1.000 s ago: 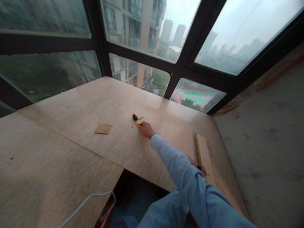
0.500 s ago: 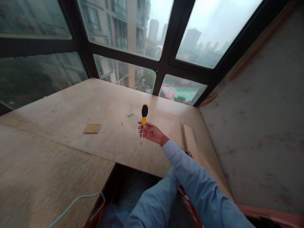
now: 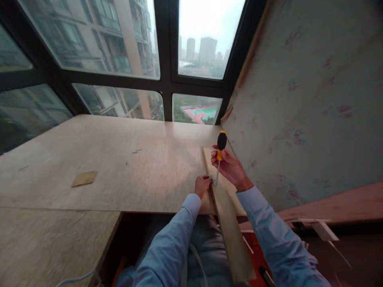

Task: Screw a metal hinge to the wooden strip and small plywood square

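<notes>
In my right hand [image 3: 230, 165] is a screwdriver [image 3: 222, 141] with a black and yellow handle. Its handle points up, and its metal shaft slants down toward the left edge of a long wooden board [image 3: 227, 215]. My left hand [image 3: 203, 185] is at that same edge, thumb and fingers pinched together. A small metal piece [image 3: 213, 181] shows at the fingertips, too small to name. The screwdriver's tip is close to this piece; whether they touch I cannot tell. The board lies on the wooden tabletop [image 3: 167, 159] and sticks out past its front edge.
A small flat brown piece [image 3: 84, 179] lies on the left of the tabletop. Thin metal bits [image 3: 137, 151] are farther back. Windows [image 3: 119, 99] stand behind, and a papered wall [image 3: 293, 119] rises on the right. A pale cable [image 3: 74, 278] crosses the lower left.
The view has turned right. My right hand has carried the screwdriver over to the board. My left hand, hidden behind the right arm before, now shows at the board's edge.
</notes>
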A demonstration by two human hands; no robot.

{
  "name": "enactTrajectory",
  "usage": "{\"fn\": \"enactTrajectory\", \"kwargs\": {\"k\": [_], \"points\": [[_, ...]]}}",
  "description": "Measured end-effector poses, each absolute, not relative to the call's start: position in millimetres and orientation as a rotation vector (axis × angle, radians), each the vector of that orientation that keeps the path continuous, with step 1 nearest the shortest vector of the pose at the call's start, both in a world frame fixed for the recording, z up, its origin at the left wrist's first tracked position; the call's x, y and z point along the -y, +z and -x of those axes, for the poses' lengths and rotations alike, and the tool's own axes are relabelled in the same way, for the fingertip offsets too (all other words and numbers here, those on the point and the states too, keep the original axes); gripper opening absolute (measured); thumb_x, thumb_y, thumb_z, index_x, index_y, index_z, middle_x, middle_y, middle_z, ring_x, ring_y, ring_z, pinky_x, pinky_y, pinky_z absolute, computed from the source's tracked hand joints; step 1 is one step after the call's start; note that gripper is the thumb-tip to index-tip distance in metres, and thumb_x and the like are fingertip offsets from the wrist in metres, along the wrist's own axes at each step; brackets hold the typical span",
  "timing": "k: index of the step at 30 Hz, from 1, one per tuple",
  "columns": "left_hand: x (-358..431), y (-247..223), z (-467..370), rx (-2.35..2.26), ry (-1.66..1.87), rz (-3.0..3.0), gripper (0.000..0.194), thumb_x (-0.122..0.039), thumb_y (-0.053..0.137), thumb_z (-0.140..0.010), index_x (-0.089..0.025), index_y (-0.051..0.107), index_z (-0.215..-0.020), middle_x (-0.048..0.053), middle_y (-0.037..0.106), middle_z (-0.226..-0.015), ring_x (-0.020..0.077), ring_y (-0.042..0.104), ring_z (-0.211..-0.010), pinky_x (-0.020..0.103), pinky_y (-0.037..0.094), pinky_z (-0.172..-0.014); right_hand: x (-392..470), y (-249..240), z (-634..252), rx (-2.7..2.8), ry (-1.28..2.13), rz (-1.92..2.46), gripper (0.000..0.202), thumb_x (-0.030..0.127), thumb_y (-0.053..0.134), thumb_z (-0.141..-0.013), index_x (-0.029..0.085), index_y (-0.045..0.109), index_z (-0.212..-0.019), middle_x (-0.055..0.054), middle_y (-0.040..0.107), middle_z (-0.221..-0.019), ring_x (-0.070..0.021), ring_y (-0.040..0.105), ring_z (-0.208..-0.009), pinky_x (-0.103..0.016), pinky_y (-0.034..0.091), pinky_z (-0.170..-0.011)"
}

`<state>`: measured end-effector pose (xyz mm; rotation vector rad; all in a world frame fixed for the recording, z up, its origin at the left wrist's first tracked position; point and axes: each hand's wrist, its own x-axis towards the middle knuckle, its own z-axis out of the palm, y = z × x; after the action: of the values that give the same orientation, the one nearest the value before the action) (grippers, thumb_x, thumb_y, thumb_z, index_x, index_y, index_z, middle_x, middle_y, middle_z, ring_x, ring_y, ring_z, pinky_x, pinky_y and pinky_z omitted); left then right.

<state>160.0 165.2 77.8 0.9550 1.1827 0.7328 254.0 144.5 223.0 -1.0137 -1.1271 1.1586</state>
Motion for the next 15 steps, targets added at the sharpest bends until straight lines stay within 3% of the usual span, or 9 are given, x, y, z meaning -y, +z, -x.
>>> {"fn": "enactTrajectory", "kwargs": {"k": [5,11,15], "points": [[-167.3,76.6,-159.0,-1.143,0.727,-0.889,0.016,-0.021,0.078,-0.068,-0.009,0.069,-0.074,-0.002,0.056,-0.056,0.0062,0.045,-0.046,0.020,0.033,-0.047,-110.0,203.7,-303.0,1.122,0.930,1.083,0.043,0.060,0.072,-0.077,0.025,0.064,-0.100,-0.010,0.074,-0.100,-0.0268,0.071,-0.094,-0.040,0.055,-0.078],[-166.6,83.5,-157.2,-1.101,0.717,-0.800,0.025,-0.022,0.084,-0.061,-0.010,0.068,-0.078,0.003,0.064,-0.065,0.0087,0.056,-0.055,0.020,0.041,-0.053,-87.4,172.0,-329.0,1.076,0.862,1.062,0.036,0.052,0.077,-0.076,0.024,0.070,-0.097,-0.010,0.076,-0.103,-0.0271,0.069,-0.100,-0.042,0.054,-0.087],[-165.1,88.4,-157.4,-1.113,0.718,-0.795,0.028,-0.022,0.085,-0.061,-0.009,0.069,-0.081,0.004,0.067,-0.068,0.0101,0.060,-0.058,0.022,0.044,-0.055,-84.7,156.2,-339.4,1.051,0.778,1.164,0.035,0.049,0.080,-0.070,0.023,0.072,-0.093,-0.007,0.075,-0.096,-0.0251,0.068,-0.089,-0.040,0.055,-0.080]]}}
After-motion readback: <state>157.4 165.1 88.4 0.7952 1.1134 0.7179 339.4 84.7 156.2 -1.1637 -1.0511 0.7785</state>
